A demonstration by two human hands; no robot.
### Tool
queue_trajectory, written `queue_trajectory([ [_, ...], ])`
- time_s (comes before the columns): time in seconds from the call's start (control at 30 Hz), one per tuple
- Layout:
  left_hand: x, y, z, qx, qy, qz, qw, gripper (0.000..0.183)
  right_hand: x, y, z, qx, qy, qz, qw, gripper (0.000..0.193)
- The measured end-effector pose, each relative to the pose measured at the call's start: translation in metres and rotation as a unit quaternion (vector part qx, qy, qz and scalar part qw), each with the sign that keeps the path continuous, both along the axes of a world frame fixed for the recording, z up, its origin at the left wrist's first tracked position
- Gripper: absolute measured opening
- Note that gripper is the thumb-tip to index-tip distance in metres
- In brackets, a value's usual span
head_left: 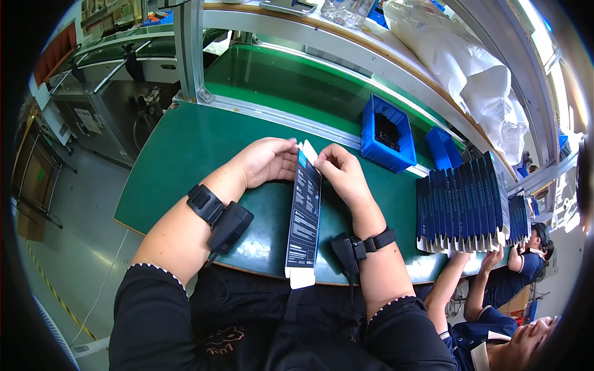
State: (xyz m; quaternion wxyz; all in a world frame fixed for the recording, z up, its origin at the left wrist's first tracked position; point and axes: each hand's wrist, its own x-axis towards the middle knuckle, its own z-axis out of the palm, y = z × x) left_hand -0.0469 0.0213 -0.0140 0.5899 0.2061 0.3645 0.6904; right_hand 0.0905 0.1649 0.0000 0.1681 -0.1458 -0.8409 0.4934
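Long dark box (305, 213) lay on green table (185, 154), between both hands. Left hand (267, 162) and right hand (340, 172) pinched far end by white flap, fingers curled narrow. Box looked light, thin card, easy to bend; best held by edges. Long way pointed from body toward blue bin (387, 133).
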Motion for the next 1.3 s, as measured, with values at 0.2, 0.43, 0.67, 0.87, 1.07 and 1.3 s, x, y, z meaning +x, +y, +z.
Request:
queue_trajectory([
  [0.2, 0.009, -0.002, 0.007, -0.081, 0.163, 0.004, 0.983, 0.017, 0.002, -0.001, 0.003, 0.034, -0.022, 0.022, 0.999, 0.012],
  [0.43, 0.014, 0.002, 0.005, -0.078, 0.226, -0.004, 0.971, 0.015, 0.002, -0.005, 0.002, 0.025, 0.019, 0.055, 0.998, 0.013],
  [0.67, 0.016, 0.002, 0.006, -0.06, 0.35, -0.027, 0.934, 0.015, 0.002, -0.004, 0.002, 0.023, 0.012, 0.061, 0.998, 0.011],
  [0.87, 0.013, 0.002, 0.003, -0.047, 0.308, -0.056, 0.949, 0.015, 0.003, -0.002, 0.0, -0.031, 0.011, 0.079, 0.996, 0.011],
  [1.07, 0.009, 0.001, 0.001, -0.038, 0.275, -0.048, 0.959, 0.015, 0.001, -0.004, 0.001, -0.072, 0.017, 0.098, 0.992, 0.01],
  [1.3, 0.007, 0.004, -0.005, -0.028, 0.268, -0.014, 0.963, 0.014, 0.0, -0.003, -0.002, -0.066, 0.016, 0.088, 0.994, 0.012],
])
